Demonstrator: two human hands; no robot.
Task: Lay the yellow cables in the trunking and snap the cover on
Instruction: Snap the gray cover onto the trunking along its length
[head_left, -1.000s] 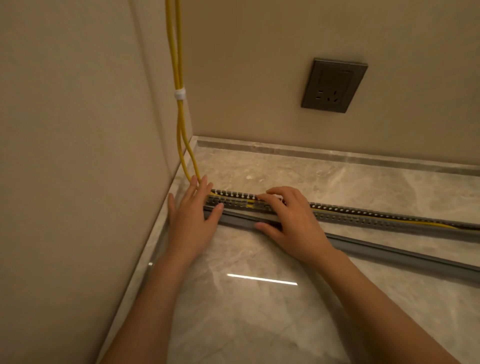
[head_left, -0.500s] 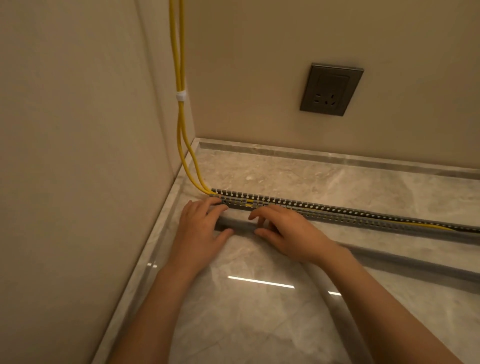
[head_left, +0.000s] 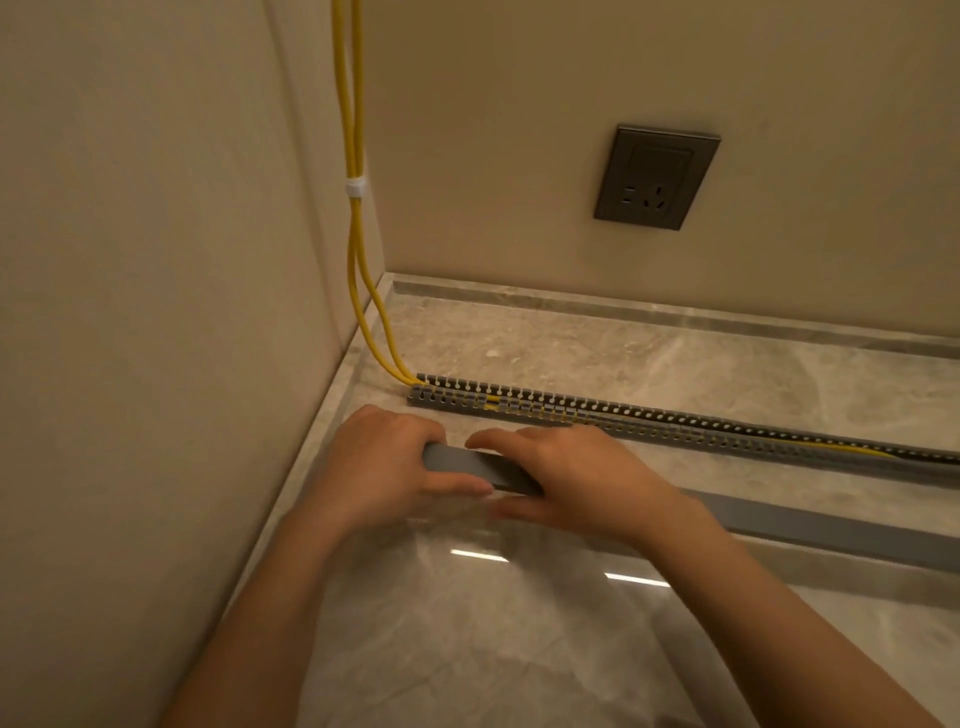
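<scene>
Two yellow cables (head_left: 356, 244) drop down the wall corner, held by a white tie, and run into the left end of the grey slotted trunking (head_left: 649, 415) lying on the marble floor. The cables show yellow through its slots. A long flat grey cover (head_left: 810, 530) lies in front of the trunking, parallel to it. My left hand (head_left: 384, 467) grips the cover's left end, thumb along its near edge. My right hand (head_left: 582, 478) grips the same cover just to the right, fingers over the top, thumb underneath. The left end looks slightly raised off the floor.
A beige wall rises close on the left and another at the back, with a marble skirting strip (head_left: 675, 312) along the base. A dark grey wall socket (head_left: 657, 176) sits on the back wall. Glossy marble floor (head_left: 519, 649) stretches towards me.
Both hands have left the trunking's left end and come back towards me onto the cover. They now grip the cover's left end, which has come away from the trunking.
</scene>
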